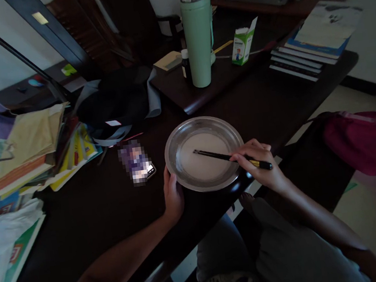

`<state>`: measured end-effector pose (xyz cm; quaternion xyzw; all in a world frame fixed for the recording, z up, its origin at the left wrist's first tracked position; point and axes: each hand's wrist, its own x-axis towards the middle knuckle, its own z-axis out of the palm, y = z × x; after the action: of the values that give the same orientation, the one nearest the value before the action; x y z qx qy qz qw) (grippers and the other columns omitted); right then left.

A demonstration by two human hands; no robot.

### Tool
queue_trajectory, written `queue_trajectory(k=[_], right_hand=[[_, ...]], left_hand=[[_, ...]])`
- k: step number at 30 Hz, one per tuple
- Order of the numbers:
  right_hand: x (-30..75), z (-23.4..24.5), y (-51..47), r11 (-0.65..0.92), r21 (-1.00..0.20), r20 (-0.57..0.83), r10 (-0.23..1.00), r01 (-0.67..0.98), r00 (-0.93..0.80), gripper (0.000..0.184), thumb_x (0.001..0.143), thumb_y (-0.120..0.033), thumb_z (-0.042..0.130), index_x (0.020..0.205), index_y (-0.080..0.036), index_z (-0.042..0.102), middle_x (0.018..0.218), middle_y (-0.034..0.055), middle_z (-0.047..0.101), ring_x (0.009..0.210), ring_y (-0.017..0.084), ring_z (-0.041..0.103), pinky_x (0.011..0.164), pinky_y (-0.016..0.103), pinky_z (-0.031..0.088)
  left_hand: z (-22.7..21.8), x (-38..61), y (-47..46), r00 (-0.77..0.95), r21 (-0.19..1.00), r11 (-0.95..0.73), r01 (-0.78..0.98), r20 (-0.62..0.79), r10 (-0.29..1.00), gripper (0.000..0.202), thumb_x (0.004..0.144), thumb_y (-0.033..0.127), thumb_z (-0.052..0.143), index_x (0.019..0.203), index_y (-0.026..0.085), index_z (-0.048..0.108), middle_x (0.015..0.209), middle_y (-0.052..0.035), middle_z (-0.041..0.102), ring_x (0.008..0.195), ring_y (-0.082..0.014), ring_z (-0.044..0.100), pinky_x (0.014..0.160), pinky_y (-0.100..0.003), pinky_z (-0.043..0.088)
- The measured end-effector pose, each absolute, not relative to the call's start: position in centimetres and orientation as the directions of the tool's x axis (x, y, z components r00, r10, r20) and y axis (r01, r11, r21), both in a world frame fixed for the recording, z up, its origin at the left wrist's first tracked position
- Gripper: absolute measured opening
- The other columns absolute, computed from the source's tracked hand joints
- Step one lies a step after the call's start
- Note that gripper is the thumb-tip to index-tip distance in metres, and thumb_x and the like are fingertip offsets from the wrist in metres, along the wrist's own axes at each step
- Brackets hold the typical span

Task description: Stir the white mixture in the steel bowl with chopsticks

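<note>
A round metal bowl (211, 185) stands near the front edge of the dark table, with a whitish liquid (208, 166) in it. Its left rim is gripped by my left hand (173, 196), thumb on the near side and the other fingers mostly hidden behind it. Black chopsticks (214, 155) with gold bands near the upper end are pinched in my right hand (262, 163) at the bowl's right rim. They slant left over the liquid, their tips close together at its surface; whether they dip in, I cannot tell.
Left of the bowl lies a phone (150, 170), partly blurred. Books (34, 133) and a black bag (113, 100) crowd the left side. Beyond the bowl stand a green thermos (197, 42) and a small box (244, 45). Stacked books (317, 45) sit far right; a magenta bag (364, 141) rests below.
</note>
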<state>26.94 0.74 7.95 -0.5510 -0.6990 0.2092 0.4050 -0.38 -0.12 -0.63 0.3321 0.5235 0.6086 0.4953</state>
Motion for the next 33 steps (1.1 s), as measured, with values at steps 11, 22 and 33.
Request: queue_trajectory(k=[11, 22, 33], right_hand=[[32.0, 11.2, -0.9, 0.237, -0.779, 0.303, 0.953, 0.581, 0.018, 0.033, 0.102, -0.049, 0.069, 0.078, -0.032, 0.083, 0.081, 0.0022, 0.08, 0.078, 0.024, 0.073, 0.078, 0.044, 0.049], [28.7, 9.2, 1.2, 0.341, -0.772, 0.294, 0.94, 0.537, -0.175, 0.039, 0.105, -0.055, 0.061, 0.082, -0.033, 0.084, 0.086, 0.0008, 0.085, 0.088, 0.025, 0.072, 0.092, 0.05, 0.045], [32.3, 9.6, 0.2, 0.296, -0.744, 0.321, 0.945, 0.599, -0.067, 0.034, 0.105, -0.049, 0.063, 0.083, -0.032, 0.083, 0.09, 0.0023, 0.085, 0.089, 0.025, 0.072, 0.089, 0.048, 0.048]], left_hand=[[0.0, 0.1, -0.3, -0.321, 0.965, 0.039, -0.258, -0.124, 0.939, 0.06, 0.091, 0.065, 0.073, 0.139, 0.029, 0.073, 0.146, -0.0092, 0.075, 0.143, -0.0346, 0.065, 0.125, -0.053, 0.05], [2.8, -3.6, -0.6, -0.217, 0.987, 0.035, 0.157, 0.0, 0.976, 0.074, 0.101, 0.065, 0.064, 0.162, 0.025, 0.055, 0.157, -0.016, 0.067, 0.15, -0.0362, 0.06, 0.132, -0.06, 0.038], [3.9, -5.0, -0.2, -0.026, 0.859, -0.124, 0.497, 0.158, 0.987, 0.059, 0.1, 0.051, 0.064, 0.155, 0.028, 0.064, 0.159, -0.0169, 0.066, 0.157, -0.0452, 0.05, 0.134, -0.075, -0.006]])
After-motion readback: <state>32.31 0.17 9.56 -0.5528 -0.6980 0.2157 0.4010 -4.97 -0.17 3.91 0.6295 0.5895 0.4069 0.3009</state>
